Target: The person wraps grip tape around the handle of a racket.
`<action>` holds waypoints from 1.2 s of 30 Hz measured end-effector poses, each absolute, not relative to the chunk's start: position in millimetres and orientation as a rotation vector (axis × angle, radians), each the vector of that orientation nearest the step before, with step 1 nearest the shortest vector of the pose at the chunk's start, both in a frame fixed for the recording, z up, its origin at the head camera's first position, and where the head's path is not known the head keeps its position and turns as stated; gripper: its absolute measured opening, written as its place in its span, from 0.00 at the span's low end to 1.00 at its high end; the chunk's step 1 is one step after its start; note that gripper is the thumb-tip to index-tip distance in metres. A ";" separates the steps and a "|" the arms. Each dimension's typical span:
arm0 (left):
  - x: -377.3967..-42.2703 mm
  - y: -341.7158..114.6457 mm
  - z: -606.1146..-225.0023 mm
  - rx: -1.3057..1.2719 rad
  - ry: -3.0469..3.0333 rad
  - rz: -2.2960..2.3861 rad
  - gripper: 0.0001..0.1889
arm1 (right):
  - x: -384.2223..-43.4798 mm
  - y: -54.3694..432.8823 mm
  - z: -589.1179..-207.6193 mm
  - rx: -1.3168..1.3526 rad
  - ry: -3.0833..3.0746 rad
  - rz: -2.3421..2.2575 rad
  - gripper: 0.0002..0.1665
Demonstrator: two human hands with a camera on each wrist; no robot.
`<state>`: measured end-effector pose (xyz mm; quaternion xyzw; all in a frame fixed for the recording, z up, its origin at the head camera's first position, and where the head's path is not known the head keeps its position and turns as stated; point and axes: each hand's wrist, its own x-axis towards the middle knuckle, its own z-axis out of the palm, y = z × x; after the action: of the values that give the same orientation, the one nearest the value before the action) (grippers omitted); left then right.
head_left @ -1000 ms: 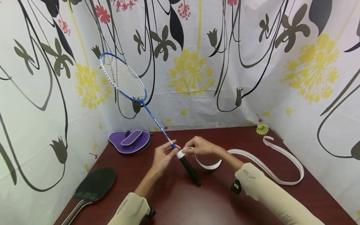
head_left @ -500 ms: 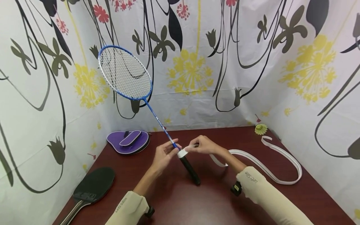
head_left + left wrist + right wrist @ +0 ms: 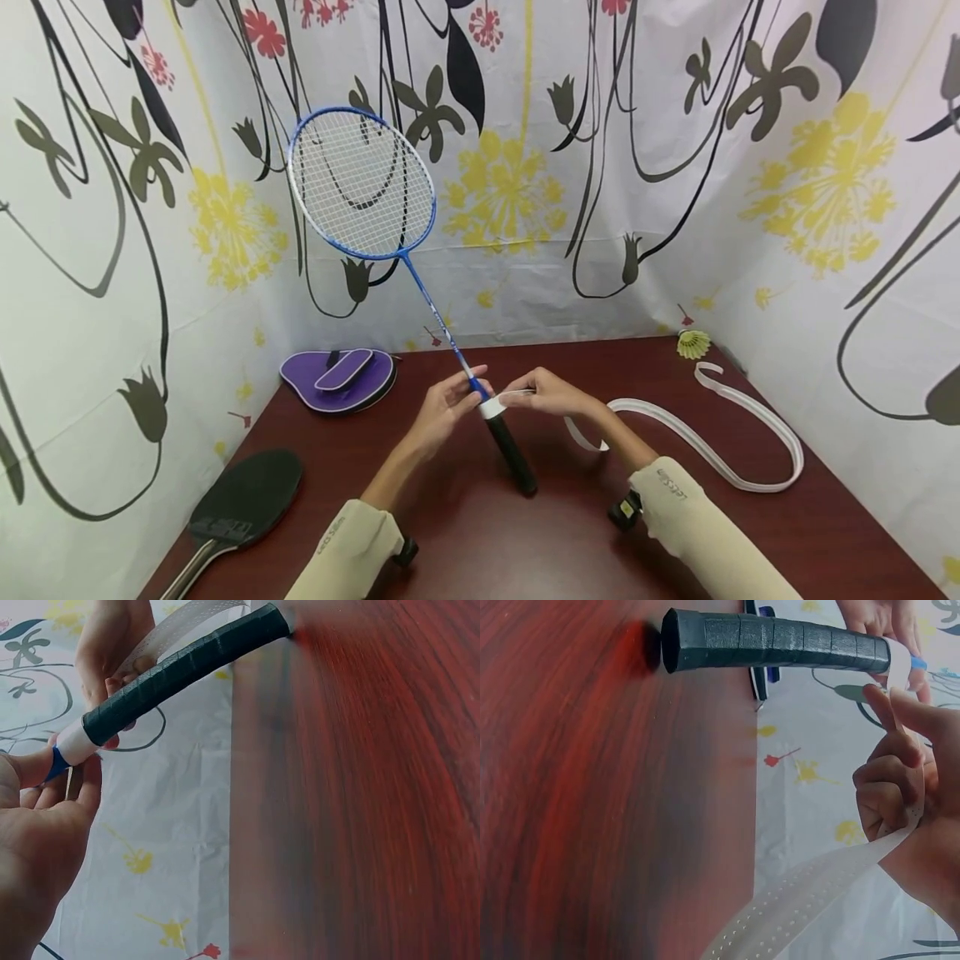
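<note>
A blue badminton racket point(image 3: 363, 183) tilts up and to the left above the table. My left hand point(image 3: 438, 417) holds it between fingers and thumb, where the blue cone meets the handle. Black wrap covers the handle point(image 3: 187, 671), with a white band around its top end. From that band runs a white perforated grip tape point(image 3: 810, 900); my right hand point(image 3: 551, 393) pinches it close to the handle. In the right wrist view the tape passes through the curled fingers. Its loose length trails behind the right forearm, which hides part of it.
On the dark red table point(image 3: 525, 550) lie a black table tennis bat point(image 3: 247, 496) at left and a purple bat case point(image 3: 341, 381) at back left. A yellow shuttlecock point(image 3: 693, 343) sits at the back right corner. A flowered sheet point(image 3: 487, 292) hangs around the table.
The racket's head has swung rightward and its strings face the camera more, as the racket turned. The right hand has moved slightly right, drawing the tape out from the handle. Both hands keep hold.
</note>
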<state>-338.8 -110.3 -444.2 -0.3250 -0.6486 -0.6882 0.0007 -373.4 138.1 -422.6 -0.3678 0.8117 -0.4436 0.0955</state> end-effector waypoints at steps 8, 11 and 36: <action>-343.6 -108.0 -445.7 -1.067 -2.003 -2.263 0.23 | -371.9 135.6 -428.7 -1.078 2.348 -1.341 0.14; -345.6 -104.9 -448.9 -1.085 -1.915 -2.359 0.25 | -369.9 135.6 -429.0 -1.040 2.359 -1.354 0.15; -342.1 -77.6 -442.4 -0.369 -1.710 -2.214 0.26 | -366.1 125.7 -432.2 -0.971 2.767 -1.399 0.11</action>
<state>-342.1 -77.6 -442.4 -0.1290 -0.5982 -0.7747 0.1593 -366.1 125.7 -432.2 -0.2984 0.8504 -0.4299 -0.0540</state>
